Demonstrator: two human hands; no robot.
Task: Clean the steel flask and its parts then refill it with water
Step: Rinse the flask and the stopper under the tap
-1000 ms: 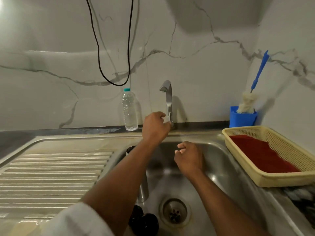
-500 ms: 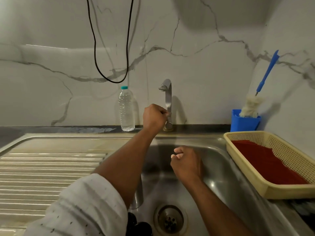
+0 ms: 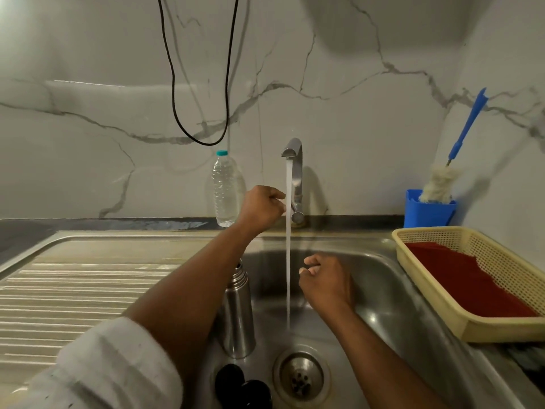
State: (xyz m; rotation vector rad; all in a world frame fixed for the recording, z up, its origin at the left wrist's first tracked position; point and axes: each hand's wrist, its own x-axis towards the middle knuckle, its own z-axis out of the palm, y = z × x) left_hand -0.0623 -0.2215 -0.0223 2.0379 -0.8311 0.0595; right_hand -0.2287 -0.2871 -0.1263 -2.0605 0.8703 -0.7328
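A steel sink [image 3: 413,305] with a ribbed drainboard fills the lower frame. At right, a yellow basket [image 3: 442,299] holds a red cloth [image 3: 469,281]. The left hand [image 3: 261,209], at centre, curls its fingers round the tap [image 3: 296,172] lever; a water stream [image 3: 288,261] falls toward the drain [image 3: 300,376]. The right hand [image 3: 326,283] hovers beside the stream, fingers curled in, holding nothing. The steel flask [image 3: 237,314] stands upright in the basin, lower centre, with two black parts [image 3: 241,385] below it.
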